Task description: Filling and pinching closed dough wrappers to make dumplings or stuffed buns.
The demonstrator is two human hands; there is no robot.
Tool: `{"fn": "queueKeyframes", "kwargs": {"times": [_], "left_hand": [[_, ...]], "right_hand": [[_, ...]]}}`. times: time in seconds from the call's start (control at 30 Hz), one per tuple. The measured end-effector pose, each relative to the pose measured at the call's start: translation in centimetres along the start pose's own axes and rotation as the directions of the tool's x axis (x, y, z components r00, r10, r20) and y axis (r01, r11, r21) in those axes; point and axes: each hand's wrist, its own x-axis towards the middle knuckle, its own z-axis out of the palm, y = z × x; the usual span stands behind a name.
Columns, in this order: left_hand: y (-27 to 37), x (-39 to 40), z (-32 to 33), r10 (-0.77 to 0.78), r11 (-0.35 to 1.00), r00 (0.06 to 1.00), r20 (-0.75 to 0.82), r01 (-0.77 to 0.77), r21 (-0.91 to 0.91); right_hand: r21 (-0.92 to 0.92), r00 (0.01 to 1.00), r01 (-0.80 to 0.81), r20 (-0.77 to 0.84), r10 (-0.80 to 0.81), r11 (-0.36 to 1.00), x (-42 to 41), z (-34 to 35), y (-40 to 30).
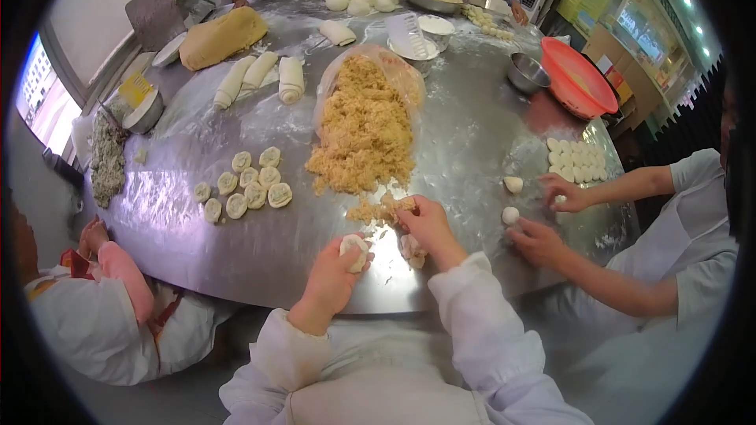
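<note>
My left hand (329,274) holds a flattened round of pale dough (354,252), with the thumb lying across its face. To the right, my right hand (430,227) has its thumb and fingers pinched on a bit of crumbly orange-tan filling (387,208), at the near end of a loose scatter. Beyond that, a large heap of the same filling (366,124) spills from a clear plastic bag (415,79). A pinkish-beige lump (413,251) rests on the steel table (260,260) beside my right hand, which partly covers it.
Several filled dough rounds (255,195) lie left. Dough rolls (291,79) and a big yellow dough mass (224,38) sit farther back. At right, a co-worker's hands (540,242) are near a dough ball (510,215); small dough pieces (576,159) and a red basin (579,79) lie beyond.
</note>
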Motion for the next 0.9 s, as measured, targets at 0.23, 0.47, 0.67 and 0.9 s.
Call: {"fn": "queueKeyframes", "kwargs": {"times": [0.23,0.47,0.67,0.9], "left_hand": [[-2.2,4.3,0.0,0.016,1.000,0.999,0.032,-0.016,-0.003],[-1.3,4.8,3.1,0.127,0.924,0.986,0.111,-0.077,-0.373],[-1.0,4.6,1.8,0.122,0.983,0.990,0.065,-0.111,-0.147],[0.5,3.7,1.1,0.111,0.981,0.994,0.002,-0.109,-0.161]], "right_hand": [[0.687,0.984,-0.167,0.160,0.076,0.707,-3.1,0.6,-3.2],[0.406,0.989,0.028,0.119,-0.083,0.913,-4.1,1.7,-3.0],[0.060,0.966,0.247,0.068,-0.251,0.967,-3.9,2.5,-3.1],[-0.298,0.910,0.362,-0.093,-0.404,0.883,-1.4,1.6,-3.5]]}}
